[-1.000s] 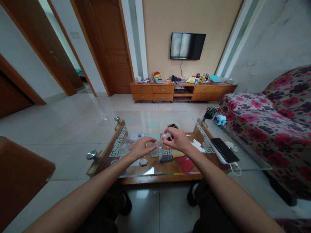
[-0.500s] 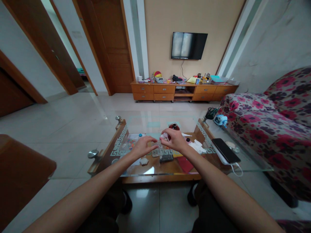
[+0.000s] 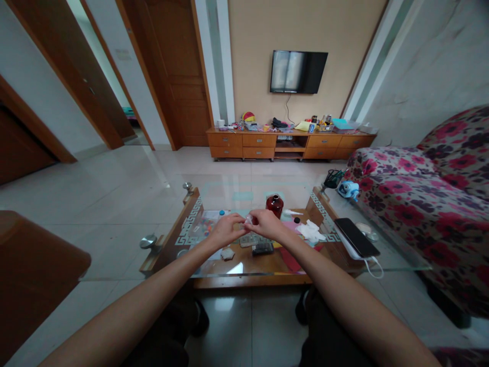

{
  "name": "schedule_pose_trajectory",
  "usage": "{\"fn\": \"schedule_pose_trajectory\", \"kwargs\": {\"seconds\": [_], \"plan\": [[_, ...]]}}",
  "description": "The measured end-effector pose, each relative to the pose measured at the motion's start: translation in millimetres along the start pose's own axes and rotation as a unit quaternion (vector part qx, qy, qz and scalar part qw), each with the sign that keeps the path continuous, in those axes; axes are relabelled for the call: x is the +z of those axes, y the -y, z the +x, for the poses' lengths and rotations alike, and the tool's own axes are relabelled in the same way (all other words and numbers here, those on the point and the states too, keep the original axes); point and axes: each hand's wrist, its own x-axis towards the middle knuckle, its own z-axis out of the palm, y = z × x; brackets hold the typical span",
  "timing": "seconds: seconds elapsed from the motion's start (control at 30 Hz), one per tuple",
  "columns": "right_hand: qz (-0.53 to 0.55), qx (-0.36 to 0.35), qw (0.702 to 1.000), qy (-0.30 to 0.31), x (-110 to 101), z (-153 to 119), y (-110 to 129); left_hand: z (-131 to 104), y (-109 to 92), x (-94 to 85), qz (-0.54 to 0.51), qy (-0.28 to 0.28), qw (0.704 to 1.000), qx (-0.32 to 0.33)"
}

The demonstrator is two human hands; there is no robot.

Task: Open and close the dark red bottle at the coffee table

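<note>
While both arms reach up from the bottom of the frame, the left hand (image 3: 224, 230) and right hand (image 3: 266, 225) meet at frame centre over the glass coffee table (image 3: 397, 257), fingertips pinched together on 1 small clear item (image 3: 248, 220) — too small to tell what it is, approx. a little transparent bottle or cap. Both hands are curled narrow around it, left from the left side, right from the right. Just behind the right hand, slightly up and right in the frame, stands a dark red-brown bottle (image 3: 274, 206), apart from the fingers. Below the hands, seen through the glass, lie a small dark remote-like object (image 3: 262, 248) and misc. papers on the lower wooden shelf. At right of centre a black phone (image 3: 356, 237) rests on the glass with a white cable trailing off its near end — well apart from the hands. Floral sofa (image 3: 428, 193) fills the right edge; TV (image 3: 298, 72) hangs upper centre.
</note>
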Motion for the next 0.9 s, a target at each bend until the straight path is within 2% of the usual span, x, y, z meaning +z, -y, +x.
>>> {"fn": "schedule_pose_trajectory", "kwargs": {"seconds": [0.2,0.53,0.7,0.8,0.9], "plan": [[-0.032,0.014,0.999,0.011,3.1,1.6,-2.5,-0.6,5.8,3.2,0.013,-0.018,0.999,-0.040],[-0.030,0.036,0.999,0.028,-1.5,-5.6,1.8,-2.5,4.8,-1.3,-0.004,0.024,0.999,-0.048],[-0.055,0.021,0.998,0.034,-11.6,-11.3,-11.0,-3.0,3.8,-0.4,-0.006,0.031,0.997,-0.064],[-0.051,0.038,0.998,-0.027,-28.9,-15.3,-30.0,-2.5,3.3,-0.7,-0.004,0.036,0.997,-0.074],[-0.046,0.101,0.983,-0.147,-49.2,-20.2,-55.0,-1.5,1.6,-2.5,-0.006,0.044,0.996,-0.080]]}}
